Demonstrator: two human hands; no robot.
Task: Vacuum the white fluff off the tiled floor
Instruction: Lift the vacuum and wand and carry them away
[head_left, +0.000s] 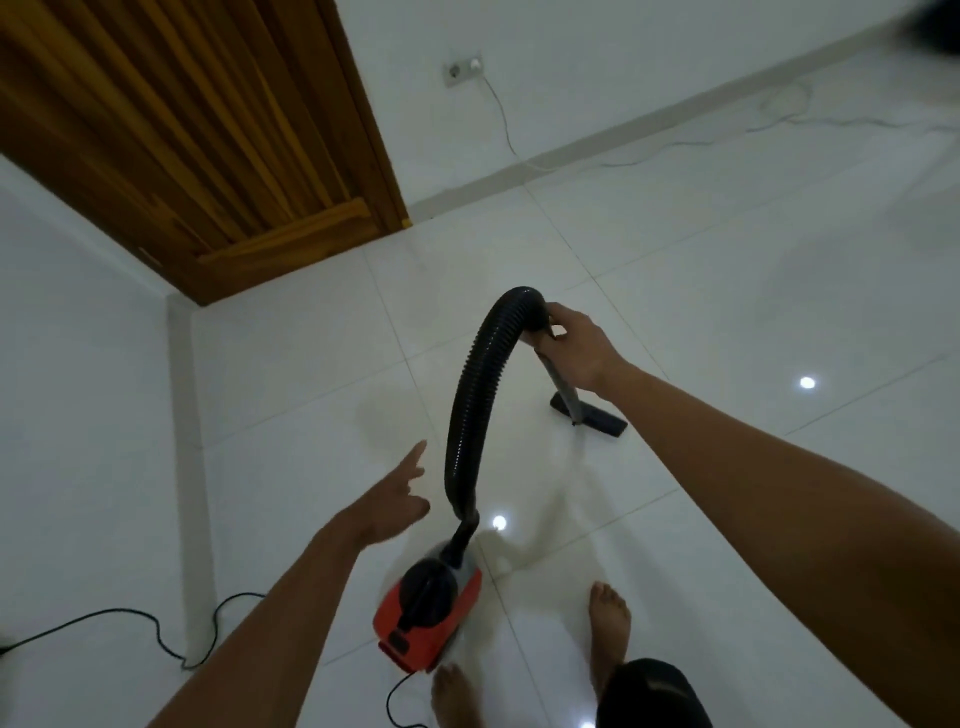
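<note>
Firmly, the right hand (574, 345) curls round the grey plastic wand (567, 400), its flat black nozzle (605, 418) resting on the glossy white tiled floor (727, 312). The left hand (392, 499) spreads loose, fingers apart, holding nothing, beside the ribbed black hose (475, 395). The red canister vacuum (431, 618) stands below, its label unreadable.

Bare floor (727, 312) beyond nozzle (592, 413); hose (475, 395) arcs mid-path; vacuum body (434, 623), cord (393, 699) near feet (610, 618).

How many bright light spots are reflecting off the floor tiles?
3 light spots. One lies right of the floor nozzle; one sits just ahead of the red vacuum; one is cut by the bottom edge. The right forearm may hide others.
</note>
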